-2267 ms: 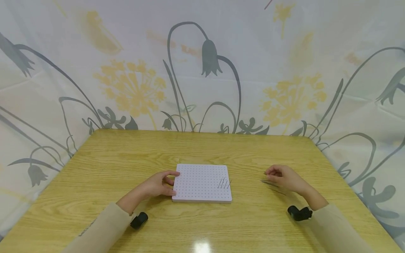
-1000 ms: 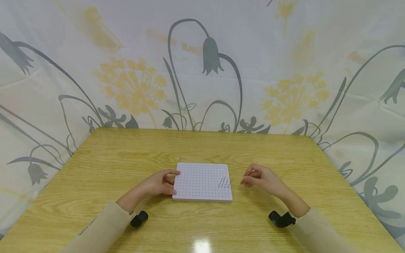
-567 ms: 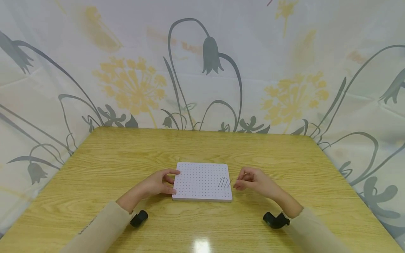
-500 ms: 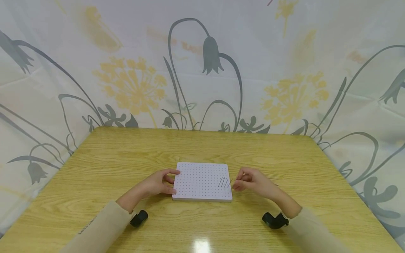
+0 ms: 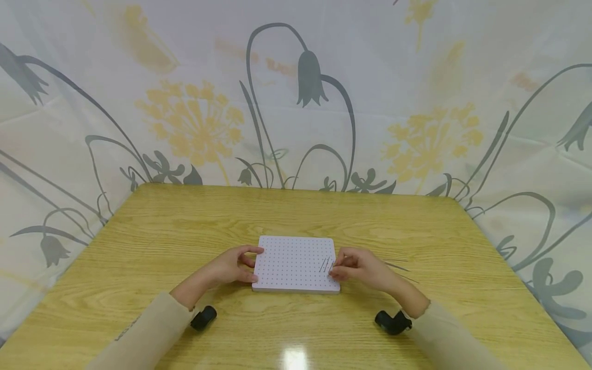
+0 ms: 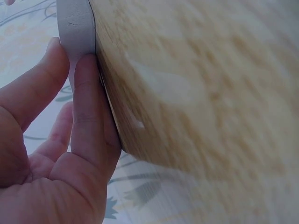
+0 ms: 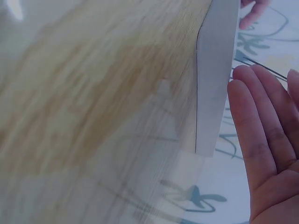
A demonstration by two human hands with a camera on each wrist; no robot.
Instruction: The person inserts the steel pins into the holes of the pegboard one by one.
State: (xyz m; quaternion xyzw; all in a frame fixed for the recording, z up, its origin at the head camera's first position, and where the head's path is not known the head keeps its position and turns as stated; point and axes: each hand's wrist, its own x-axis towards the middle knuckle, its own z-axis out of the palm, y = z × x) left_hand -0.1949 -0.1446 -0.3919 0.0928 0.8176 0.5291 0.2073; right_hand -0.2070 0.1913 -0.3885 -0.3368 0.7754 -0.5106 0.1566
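Note:
A white perforated board (image 5: 287,264) lies on the wooden table. My left hand (image 5: 236,264) grips its left side, with the index finger near the far corner and the thumb near the front one. In the left wrist view, the thumb and fingers of that hand touch the board's edge (image 6: 77,30). Over the board's right side, my right hand (image 5: 358,267) pinches a thin dark rod (image 7: 266,68) between thumb and fingers. Several similar thin rods (image 5: 325,264) stand slanting on the board just left of those fingertips; some are partly hidden by the hand.
More thin rods (image 5: 396,266) lie on the table (image 5: 194,216) to the right, behind my right hand and wrist. Black wrist cameras hang under both sleeves. A flower-printed cloth (image 5: 277,113) rises along the table's back and sides.
My right hand has moved left from the loose rods to the board's right side, uncovering those rods. My left hand keeps its hold, and the board stays put.

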